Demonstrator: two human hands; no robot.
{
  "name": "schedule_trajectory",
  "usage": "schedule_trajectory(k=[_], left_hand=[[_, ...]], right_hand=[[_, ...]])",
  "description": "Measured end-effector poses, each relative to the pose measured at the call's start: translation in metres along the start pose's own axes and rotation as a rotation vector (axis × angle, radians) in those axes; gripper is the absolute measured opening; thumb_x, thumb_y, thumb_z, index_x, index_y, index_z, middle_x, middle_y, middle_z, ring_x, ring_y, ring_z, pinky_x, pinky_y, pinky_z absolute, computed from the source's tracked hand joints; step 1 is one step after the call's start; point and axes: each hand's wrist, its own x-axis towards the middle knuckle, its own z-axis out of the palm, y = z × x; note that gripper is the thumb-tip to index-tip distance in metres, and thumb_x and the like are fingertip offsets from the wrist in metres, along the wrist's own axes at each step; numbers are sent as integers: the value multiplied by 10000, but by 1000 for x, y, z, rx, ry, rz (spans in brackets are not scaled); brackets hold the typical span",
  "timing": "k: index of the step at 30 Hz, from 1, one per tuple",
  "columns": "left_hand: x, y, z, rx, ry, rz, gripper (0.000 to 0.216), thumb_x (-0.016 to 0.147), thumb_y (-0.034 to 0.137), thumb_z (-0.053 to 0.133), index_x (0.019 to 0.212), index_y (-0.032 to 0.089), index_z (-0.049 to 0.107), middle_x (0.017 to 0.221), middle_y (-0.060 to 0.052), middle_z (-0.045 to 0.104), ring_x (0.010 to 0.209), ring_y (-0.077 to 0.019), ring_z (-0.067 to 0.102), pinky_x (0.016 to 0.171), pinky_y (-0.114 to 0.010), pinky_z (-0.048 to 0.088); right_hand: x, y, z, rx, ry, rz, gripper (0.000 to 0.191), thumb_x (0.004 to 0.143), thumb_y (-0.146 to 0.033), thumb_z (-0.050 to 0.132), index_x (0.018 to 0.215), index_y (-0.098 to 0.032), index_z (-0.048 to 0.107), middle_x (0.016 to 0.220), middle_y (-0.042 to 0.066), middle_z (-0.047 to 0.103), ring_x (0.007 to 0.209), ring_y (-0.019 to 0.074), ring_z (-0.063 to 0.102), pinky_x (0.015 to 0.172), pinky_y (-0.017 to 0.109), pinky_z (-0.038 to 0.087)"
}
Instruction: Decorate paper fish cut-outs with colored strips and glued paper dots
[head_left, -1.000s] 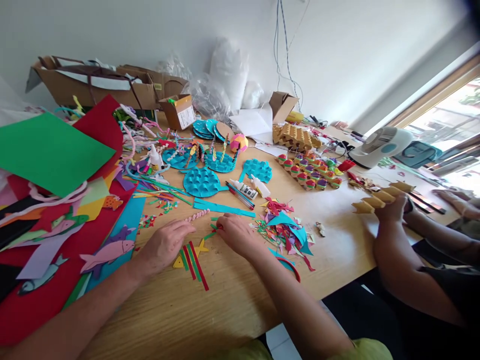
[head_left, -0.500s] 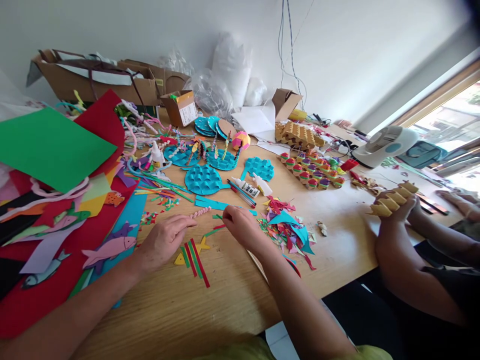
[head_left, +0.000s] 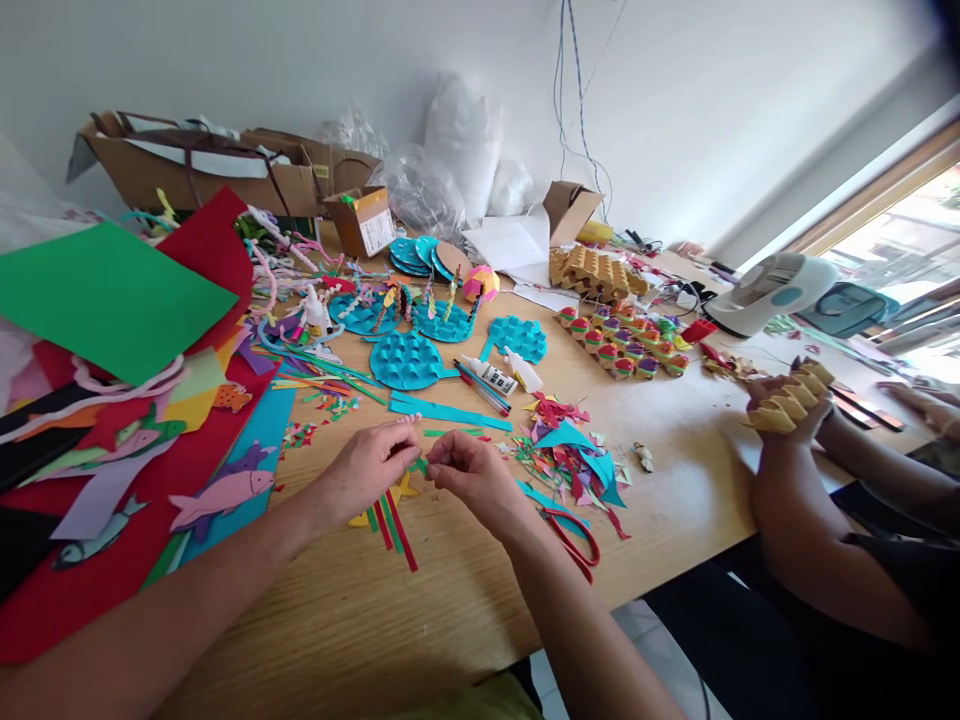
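My left hand [head_left: 373, 464] and my right hand [head_left: 474, 478] meet above the table, fingers pinched. Between their fingertips is a small green paper strip [head_left: 421, 466], gripped by both. Just below lie red and green paper strips [head_left: 395, 530], side by side across a yellow paper fish [head_left: 406, 488], which my left hand partly hides. Beyond my fingers are more thin green strips [head_left: 454, 433] and a wider blue strip [head_left: 450, 410]. A pale pink twisted piece [head_left: 407, 419] shows behind my left hand. Scissors with red handles [head_left: 576, 540] rest beside my right forearm.
Paper scraps [head_left: 577, 450] are heaped to the right, with glue bottles [head_left: 523, 370] and pens [head_left: 484, 388] behind. Blue egg-carton pieces [head_left: 406, 360] stand farther back. Coloured sheets [head_left: 112, 300] and paper fish [head_left: 221, 500] cover the left. Another person's hands hold an egg-carton piece [head_left: 791, 398].
My hands have come together, and a green strip is now between their fingertips. My right forearm has shifted, uncovering the scissors. The other person's hand now reaches around the egg-carton piece.
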Motion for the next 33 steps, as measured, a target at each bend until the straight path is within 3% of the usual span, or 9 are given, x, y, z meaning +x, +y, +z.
schedule_trajectory(k=[3, 7, 10, 14, 21, 26, 33], left_hand=[[1, -4, -5, -81, -29, -40, 232, 792, 269, 413, 577, 181, 408, 566, 50, 401, 684, -135, 516, 764, -260, 415], [4, -7, -8, -194, -121, -101, 260, 775, 340, 415, 575, 174, 409, 547, 56, 373, 540, -103, 419, 544, -206, 367], [5, -10, -6, -239, -181, -122, 262, 770, 357, 420, 591, 166, 427, 552, 51, 391, 533, -98, 395, 506, -200, 320], [5, -14, -2, -235, -204, -148, 245, 738, 344, 451, 574, 163, 429, 551, 50, 389, 550, -102, 380, 512, -206, 305], [5, -20, 0, -193, -218, -140, 217, 709, 342, 445, 600, 155, 463, 576, 42, 388, 572, -110, 364, 524, -217, 299], [5, -20, 2, -165, -216, -154, 198, 686, 328, 438, 589, 156, 457, 581, 39, 392, 571, -111, 361, 523, -219, 298], [2, -23, 2, -134, -243, -159, 266, 702, 396, 456, 607, 149, 486, 579, 32, 414, 570, -116, 376, 512, -220, 300]], right_hand=[[-6, 7, -3, -139, 65, -59, 37, 743, -182, 516, 770, -178, 491, 682, -25, 544, 615, 98, 507, 562, 196, 409], [-14, 12, 0, -474, 252, -266, 162, 769, -129, 499, 920, -178, 529, 846, 22, 581, 741, 115, 531, 680, 217, 420], [-16, 14, 5, -654, 270, -472, 172, 819, -141, 467, 969, -173, 545, 932, 60, 574, 828, 139, 523, 723, 235, 415], [-16, 18, 10, -809, 280, -683, 160, 844, -121, 434, 877, -176, 581, 863, 59, 578, 767, 150, 513, 661, 243, 410], [-18, 21, 13, -895, 265, -698, 152, 859, -144, 439, 921, -176, 573, 862, 57, 578, 757, 147, 505, 652, 246, 396], [-19, 21, 15, -961, 256, -703, 146, 862, -157, 448, 808, -179, 583, 795, 32, 571, 692, 136, 484, 610, 245, 366], [-21, 22, 17, -953, 233, -693, 129, 855, -138, 457, 828, -166, 580, 823, 44, 580, 733, 139, 492, 656, 247, 372]])
